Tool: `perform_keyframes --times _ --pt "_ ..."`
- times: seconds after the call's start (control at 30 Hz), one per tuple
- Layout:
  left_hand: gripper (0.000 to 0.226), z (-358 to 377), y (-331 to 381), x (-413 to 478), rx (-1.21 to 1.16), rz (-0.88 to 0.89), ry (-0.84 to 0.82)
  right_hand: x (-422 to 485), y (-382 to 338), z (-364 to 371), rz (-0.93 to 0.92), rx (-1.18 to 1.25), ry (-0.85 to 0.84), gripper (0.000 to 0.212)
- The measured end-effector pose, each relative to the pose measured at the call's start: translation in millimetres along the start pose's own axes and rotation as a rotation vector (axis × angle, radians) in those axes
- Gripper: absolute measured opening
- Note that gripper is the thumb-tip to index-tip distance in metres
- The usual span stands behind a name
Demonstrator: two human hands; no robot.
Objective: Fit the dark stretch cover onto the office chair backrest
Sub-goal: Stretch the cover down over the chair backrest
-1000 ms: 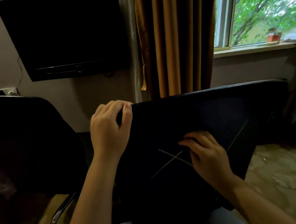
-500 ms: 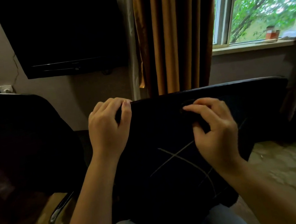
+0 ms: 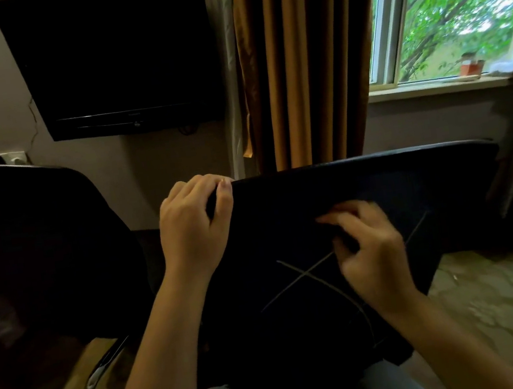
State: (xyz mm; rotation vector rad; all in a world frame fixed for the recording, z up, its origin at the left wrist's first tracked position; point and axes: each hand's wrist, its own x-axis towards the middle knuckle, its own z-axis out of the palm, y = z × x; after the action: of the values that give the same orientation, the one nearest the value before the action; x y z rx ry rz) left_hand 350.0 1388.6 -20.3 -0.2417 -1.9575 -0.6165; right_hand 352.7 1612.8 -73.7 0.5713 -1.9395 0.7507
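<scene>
On the head view, our left hand [image 3: 194, 225] curls its fingers round the cover [image 3: 281, 321] at the top-left corner of the backrest [image 3: 406, 155], above our lap. Our right hand [image 3: 370, 254] is blurred, so we cannot tell its hold. Uneven pulling could pop that corner off. Another chair [image 3: 28, 257] crowds the left, and the floor [image 3: 498, 309] gives room on the right.

I count two hands, a left hand [image 3: 188, 232] and a right hand [image 3: 370, 254], on one dark cover [image 3: 285, 223], one second chair [image 3: 42, 238] left of it, and beyond it one television [image 3: 113, 59], one curtain [image 3: 302, 57], one window [image 3: 452, 5] and one red pot [image 3: 470, 66].
</scene>
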Motion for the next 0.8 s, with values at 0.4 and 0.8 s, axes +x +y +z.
perform_keyframes --times 0.4,0.8 --pt "0.038 -0.2 -0.9 2.3 -0.012 -0.008 0.006 -3.8 -17.1 36.1 -0.174 -0.068 -0.013 0.023" --pt "0.036 0.6 0.5 -0.1 -0.009 0.003 0.012 29.7 -39.2 4.1 -0.064 0.037 0.152 0.029"
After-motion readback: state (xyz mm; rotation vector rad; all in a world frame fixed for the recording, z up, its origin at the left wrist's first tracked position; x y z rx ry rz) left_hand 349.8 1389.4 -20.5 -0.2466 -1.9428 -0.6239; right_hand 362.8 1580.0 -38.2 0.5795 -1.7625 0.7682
